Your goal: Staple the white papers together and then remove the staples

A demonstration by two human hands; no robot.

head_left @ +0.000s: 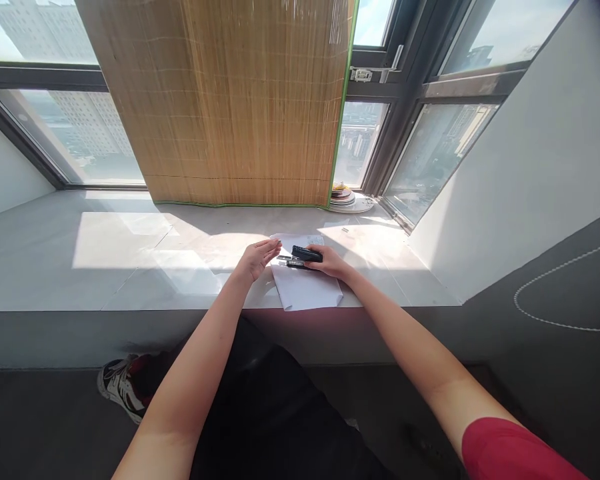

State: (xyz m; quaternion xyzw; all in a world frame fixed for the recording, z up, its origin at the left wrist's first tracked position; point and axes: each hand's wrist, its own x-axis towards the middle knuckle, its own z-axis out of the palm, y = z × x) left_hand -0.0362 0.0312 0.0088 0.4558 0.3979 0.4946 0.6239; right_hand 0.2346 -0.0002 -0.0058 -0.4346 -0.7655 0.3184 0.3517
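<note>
A black stapler (307, 254), its jaws apart and metal parts showing at the front, is held level above white paper sheets (313, 293). My right hand (330, 263) is closed around its rear end. Just left of the stapler's front is my left hand (259, 259), its fingers pressed together with the tips toward the stapler. A tiny dark spot shows at those fingertips, too small to name. The paper lies on the pale window sill (140, 280), its near end reaching the front edge.
A bamboo blind (240, 107) hangs over the window behind the sill. Stacked plates (347, 200) stand in the back right corner. A small piece (345, 230) lies on the sill nearby. A beaded cord (525, 287) hangs at the right wall.
</note>
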